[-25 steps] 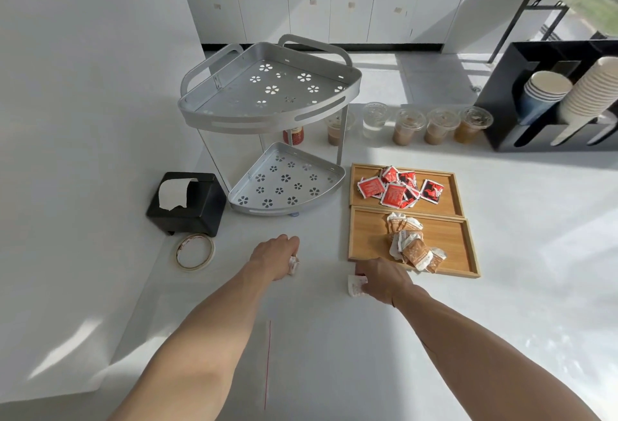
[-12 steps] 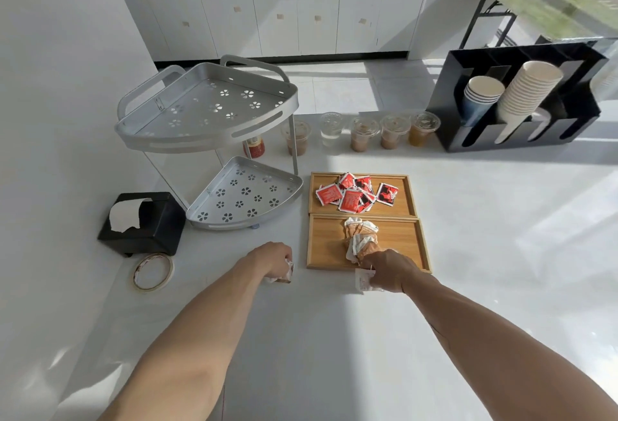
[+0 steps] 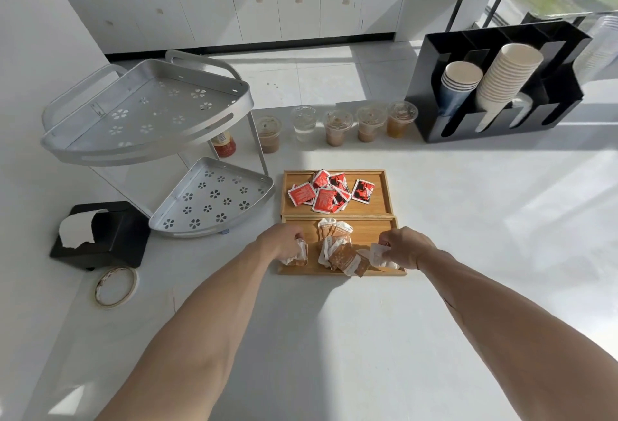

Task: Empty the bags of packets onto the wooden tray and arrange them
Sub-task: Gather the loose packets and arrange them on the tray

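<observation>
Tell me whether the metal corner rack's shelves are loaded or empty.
Empty. The top shelf and bottom shelf of the metal rack show only bare perforated metal. The red-capped bottle stands on the counter behind it, not on a shelf.

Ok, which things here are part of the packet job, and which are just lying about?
Job: near wooden tray, brown packets, far wooden tray, red packets, left hand, right hand.
Lying about: corner rack, tape roll, tissue box, drink cups, cup holder.

The two trays (image 3: pixel 381 210) are pale wood with a smooth matt grain. Beyond them stand clear plastic cups (image 3: pixel 337 126); left of them, a brushed, perforated metal rack (image 3: pixel 214 200). Glossy red packets (image 3: pixel 326 198) lie in the far tray. The white bench (image 3: pixel 468 236) looks smooth.
</observation>
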A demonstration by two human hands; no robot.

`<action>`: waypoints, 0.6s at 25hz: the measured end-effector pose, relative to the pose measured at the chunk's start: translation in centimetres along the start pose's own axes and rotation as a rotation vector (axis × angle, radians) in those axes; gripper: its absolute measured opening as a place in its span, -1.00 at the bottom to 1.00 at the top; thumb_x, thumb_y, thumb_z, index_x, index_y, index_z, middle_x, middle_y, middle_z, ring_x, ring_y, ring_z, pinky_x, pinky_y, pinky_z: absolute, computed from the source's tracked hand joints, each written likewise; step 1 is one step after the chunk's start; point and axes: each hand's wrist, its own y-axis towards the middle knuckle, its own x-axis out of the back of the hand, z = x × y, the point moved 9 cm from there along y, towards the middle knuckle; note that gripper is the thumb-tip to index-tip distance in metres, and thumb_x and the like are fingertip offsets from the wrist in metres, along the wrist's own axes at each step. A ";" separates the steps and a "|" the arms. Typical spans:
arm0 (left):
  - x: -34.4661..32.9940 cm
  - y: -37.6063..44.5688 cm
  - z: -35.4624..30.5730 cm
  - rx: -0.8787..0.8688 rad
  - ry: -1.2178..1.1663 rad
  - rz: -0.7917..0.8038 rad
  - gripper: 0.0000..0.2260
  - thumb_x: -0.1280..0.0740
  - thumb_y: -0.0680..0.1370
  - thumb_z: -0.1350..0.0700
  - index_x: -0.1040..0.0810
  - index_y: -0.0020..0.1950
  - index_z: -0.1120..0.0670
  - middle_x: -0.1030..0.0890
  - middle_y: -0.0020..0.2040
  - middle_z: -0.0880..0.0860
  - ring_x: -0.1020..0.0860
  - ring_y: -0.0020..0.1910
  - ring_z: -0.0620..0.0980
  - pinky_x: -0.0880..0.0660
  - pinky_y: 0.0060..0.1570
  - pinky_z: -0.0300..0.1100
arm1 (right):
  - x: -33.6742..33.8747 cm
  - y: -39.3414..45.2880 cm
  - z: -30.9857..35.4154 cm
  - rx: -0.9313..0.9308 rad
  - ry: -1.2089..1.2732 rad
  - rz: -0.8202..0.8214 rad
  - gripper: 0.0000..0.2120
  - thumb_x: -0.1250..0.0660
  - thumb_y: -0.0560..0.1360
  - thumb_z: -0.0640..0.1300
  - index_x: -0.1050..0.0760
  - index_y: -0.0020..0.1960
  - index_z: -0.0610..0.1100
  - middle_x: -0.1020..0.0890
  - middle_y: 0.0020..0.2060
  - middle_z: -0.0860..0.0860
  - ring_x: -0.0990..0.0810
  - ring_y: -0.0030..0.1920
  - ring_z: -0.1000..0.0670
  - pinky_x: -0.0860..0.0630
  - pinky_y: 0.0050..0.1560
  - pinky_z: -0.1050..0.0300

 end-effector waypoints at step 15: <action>-0.2 3.3 -0.1 0.003 -0.012 -0.126 -0.58 -0.32 0.42 0.29 -0.52 0.17 -0.11 -0.56 0.27 -0.02 -0.51 0.23 0.05 -0.53 0.13 0.02 | 0.0 5.4 -1.6 -0.051 0.056 -0.154 -0.80 -0.33 0.54 -0.04 -0.57 0.14 0.03 -0.63 -0.05 0.02 -0.55 -0.10 -0.04 -0.43 -0.34 0.22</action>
